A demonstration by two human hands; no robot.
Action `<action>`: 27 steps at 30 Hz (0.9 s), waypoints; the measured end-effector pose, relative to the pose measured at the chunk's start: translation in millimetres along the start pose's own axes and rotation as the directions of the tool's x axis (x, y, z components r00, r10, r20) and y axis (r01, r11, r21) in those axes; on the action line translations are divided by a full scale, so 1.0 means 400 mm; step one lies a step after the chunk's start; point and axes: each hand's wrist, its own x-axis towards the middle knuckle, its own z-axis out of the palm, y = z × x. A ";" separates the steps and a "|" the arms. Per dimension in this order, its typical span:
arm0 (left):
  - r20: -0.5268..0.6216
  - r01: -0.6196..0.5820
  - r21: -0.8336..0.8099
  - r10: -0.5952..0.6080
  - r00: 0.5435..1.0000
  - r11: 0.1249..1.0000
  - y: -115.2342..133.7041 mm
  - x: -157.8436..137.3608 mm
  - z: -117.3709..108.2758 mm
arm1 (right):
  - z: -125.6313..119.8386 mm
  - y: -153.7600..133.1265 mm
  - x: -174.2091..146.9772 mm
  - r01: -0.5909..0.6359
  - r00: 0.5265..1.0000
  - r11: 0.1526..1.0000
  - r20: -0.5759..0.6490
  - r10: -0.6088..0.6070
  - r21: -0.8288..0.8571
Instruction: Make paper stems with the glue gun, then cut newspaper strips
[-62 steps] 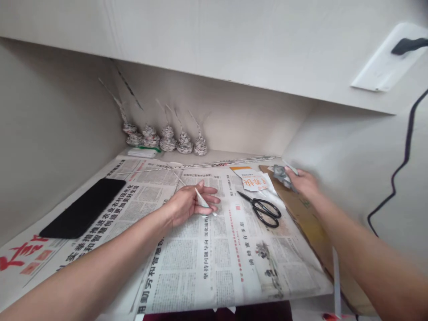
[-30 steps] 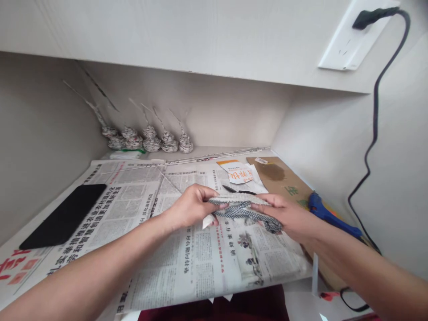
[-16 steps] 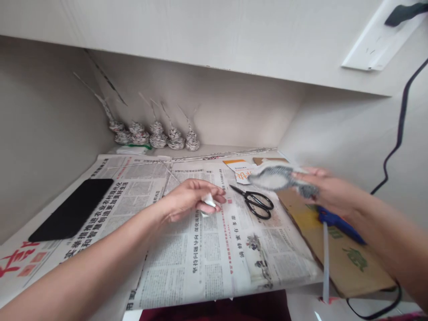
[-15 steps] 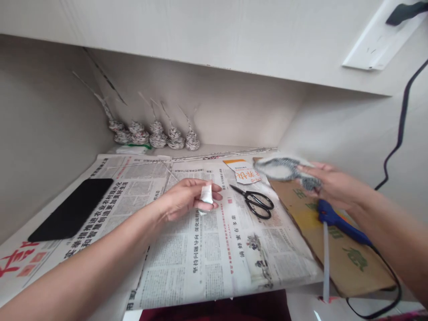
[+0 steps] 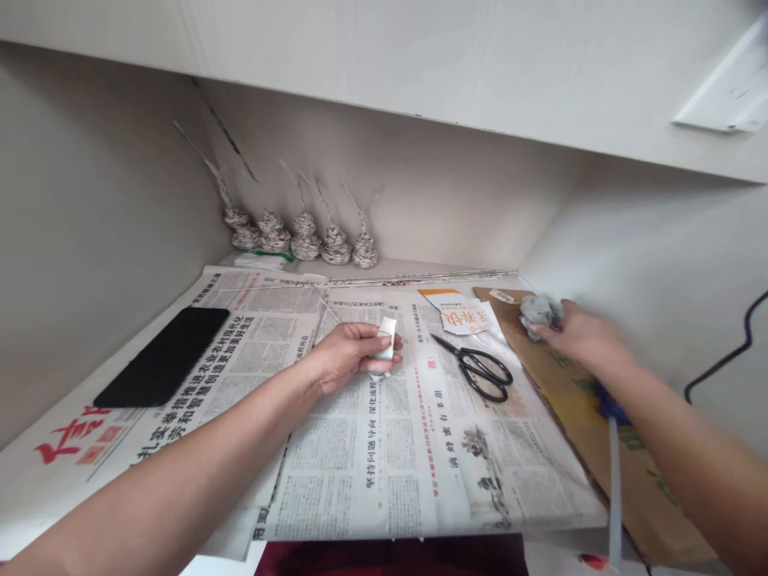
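My left hand (image 5: 354,352), over the middle of the spread newspaper (image 5: 336,472), pinches a small white piece of paper (image 5: 387,336) between thumb and fingers. Off to the right, my right hand (image 5: 579,332) grips a grey-and-white woven paper piece (image 5: 538,314) at the far part of a brown cardboard sheet (image 5: 678,540). Its exact shape is blurred, and I cannot tell whether it touches the cardboard. Black-handled scissors (image 5: 480,372) lie between my hands. Beyond them is a torn white card (image 5: 471,318) with orange print.
Several gourd-shaped woven paper pieces (image 5: 306,240) stand along the back wall. Thin paper rods (image 5: 420,278) lie before them. A black phone-like slab (image 5: 165,356) rests at left. A blue glue gun (image 5: 609,406) with a translucent glue stick (image 5: 615,488) is partly behind my right forearm. A shelf edge (image 5: 384,108) overhangs.
My right hand has carried the woven piece down toward the cardboard's far end. In my left hand the white paper has tipped more upright. The whole view has shifted slightly.
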 end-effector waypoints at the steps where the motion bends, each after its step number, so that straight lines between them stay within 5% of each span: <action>1: -0.003 -0.009 0.000 0.009 1.000 1.000 0.000 -0.001 0.001 | 0.007 -0.035 -0.019 0.036 0.999 0.993 0.020 -0.034 -0.113; 3: -0.008 -0.028 0.001 0.028 1.000 1.000 0.000 -0.004 0.004 | 0.027 -0.126 -0.066 0.152 0.978 0.987 0.153 -0.142 -0.056; 5: -0.008 -0.054 0.010 0.054 0.998 0.998 -0.001 -0.008 0.007 | 0.054 -0.233 -0.121 0.200 0.902 0.948 0.332 -0.277 0.247; 7: -0.012 -0.082 0.029 0.083 0.997 0.996 -0.002 -0.011 0.010 | 0.083 -0.332 -0.170 0.161 0.846 0.877 0.395 -0.359 0.452; 11: -0.005 -0.166 0.104 0.168 0.986 0.981 0.000 -0.012 0.009 | 0.129 -0.460 -0.222 0.027 0.833 0.746 0.397 -0.384 0.665; 18: -0.099 -0.223 0.203 0.247 0.964 0.953 0.019 -0.005 -0.009 | 0.199 -0.512 -0.209 -0.173 0.896 0.595 0.377 -0.236 0.785; 27: -0.103 -0.198 0.241 0.228 0.968 0.950 0.010 0.014 -0.031 | 0.269 -0.488 -0.198 -0.321 0.870 0.444 0.446 -0.210 0.836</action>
